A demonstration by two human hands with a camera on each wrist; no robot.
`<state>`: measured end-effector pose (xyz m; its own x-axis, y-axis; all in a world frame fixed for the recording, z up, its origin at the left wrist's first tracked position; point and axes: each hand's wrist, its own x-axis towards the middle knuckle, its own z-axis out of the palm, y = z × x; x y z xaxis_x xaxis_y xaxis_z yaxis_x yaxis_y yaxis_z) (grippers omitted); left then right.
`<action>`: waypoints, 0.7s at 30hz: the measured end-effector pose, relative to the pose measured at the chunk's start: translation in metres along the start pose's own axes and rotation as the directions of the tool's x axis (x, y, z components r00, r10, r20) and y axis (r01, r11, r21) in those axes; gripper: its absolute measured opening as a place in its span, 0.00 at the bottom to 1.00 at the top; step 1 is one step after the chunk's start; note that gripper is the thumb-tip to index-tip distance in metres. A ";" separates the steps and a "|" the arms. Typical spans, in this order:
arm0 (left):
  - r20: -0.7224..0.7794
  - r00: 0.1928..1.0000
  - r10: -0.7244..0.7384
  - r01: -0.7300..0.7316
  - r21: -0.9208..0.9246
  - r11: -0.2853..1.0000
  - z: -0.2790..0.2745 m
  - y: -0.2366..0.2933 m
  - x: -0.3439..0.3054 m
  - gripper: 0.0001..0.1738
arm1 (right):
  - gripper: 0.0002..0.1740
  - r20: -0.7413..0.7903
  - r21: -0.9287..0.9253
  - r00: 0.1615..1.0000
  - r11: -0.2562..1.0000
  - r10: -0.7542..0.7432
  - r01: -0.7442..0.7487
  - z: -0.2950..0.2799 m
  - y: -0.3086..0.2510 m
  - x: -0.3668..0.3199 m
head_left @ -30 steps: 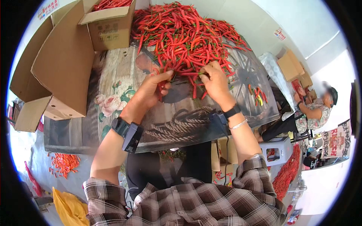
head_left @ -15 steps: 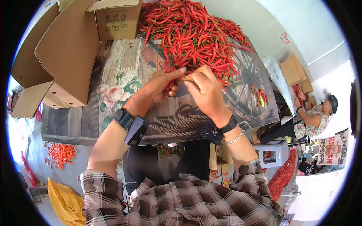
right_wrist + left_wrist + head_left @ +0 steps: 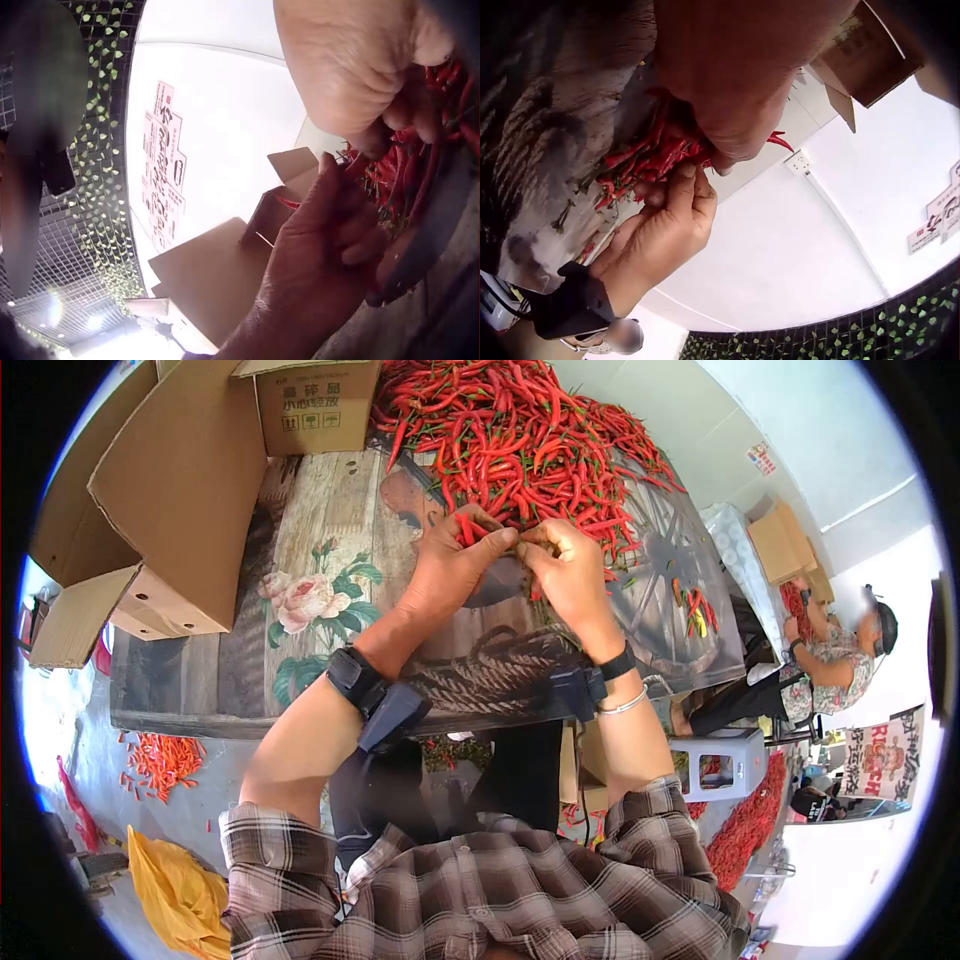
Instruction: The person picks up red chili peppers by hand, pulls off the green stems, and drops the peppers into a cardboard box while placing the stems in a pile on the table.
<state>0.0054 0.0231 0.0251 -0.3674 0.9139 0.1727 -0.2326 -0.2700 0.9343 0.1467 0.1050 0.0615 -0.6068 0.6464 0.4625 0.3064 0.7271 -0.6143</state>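
A large heap of red chilies (image 3: pixel 530 445) with green stems lies at the far side of the table (image 3: pixel 330 490). In front of it the left hand (image 3: pixel 452 568) has its fingers curled round some red chilies (image 3: pixel 466 530). Close against its thumb, the right hand (image 3: pixel 568 575) pinches at the stem end of a chili, thumb and forefinger together; the stem itself is mostly hidden. The left wrist view shows the right hand (image 3: pixel 664 232) touching the chilies beside the left palm. In the right wrist view a chili tip sticks out behind the left hand (image 3: pixel 319 247).
Open cardboard boxes (image 3: pixel 185 500) stand at the left and back left. A few loose chilies (image 3: pixel 697 610) lie on the table's right. Cut red pieces (image 3: pixel 165 762) are on the floor at left. Another person (image 3: pixel 840 660) sits at the right by a second table, near a grey stool (image 3: pixel 722 765).
Both hands came together after the right hand left the heap's edge. The left hand has turned and moved slightly right, its fingers now curled upward round the chilies. The head view shifted slightly.
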 end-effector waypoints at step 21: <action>0.149 0.919 -0.365 0.394 -0.358 0.846 -0.021 0.002 0.007 0.18 | 0.16 0.182 -0.220 0.940 0.944 0.289 -0.247 -0.037 0.014 -0.023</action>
<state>-0.0166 0.0224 0.0219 -0.1181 0.9837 -0.1357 -0.6641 0.0234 0.7473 0.1923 0.1094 0.0662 -0.6153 0.7755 0.1414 0.6005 0.5773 -0.5533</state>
